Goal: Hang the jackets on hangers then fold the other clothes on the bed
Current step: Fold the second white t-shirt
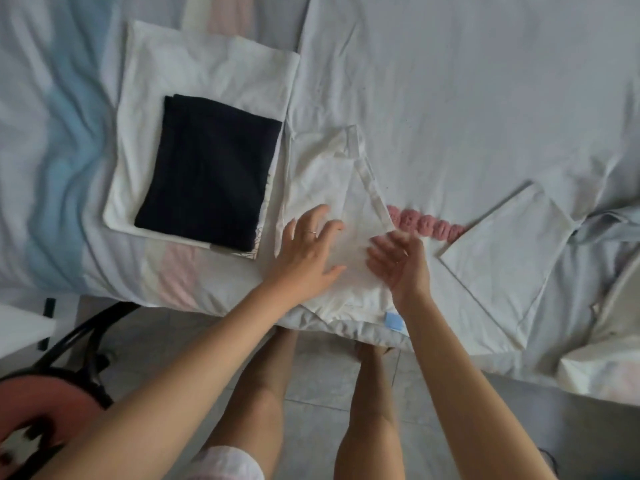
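A white garment (pixel 332 188) lies partly folded near the bed's front edge, with a small blue tag (pixel 394 321) at its lower corner. My left hand (pixel 308 252) rests flat on its lower left part, fingers spread. My right hand (pixel 400 263) hovers over the garment's right edge, fingers loosely curled and blurred; whether it pinches the cloth is unclear. A folded black garment (pixel 211 178) sits on a folded white piece (pixel 204 74) to the left. Another flat white piece (pixel 502 251) lies to the right.
The bed (pixel 467 81) is covered with a pale sheet. A pink knitted item (pixel 426 225) peeks out between the white pieces. A black and red chair (pixel 52 393) stands on the tiled floor at lower left. Rumpled fabric (pixel 609 341) bunches at the right edge.
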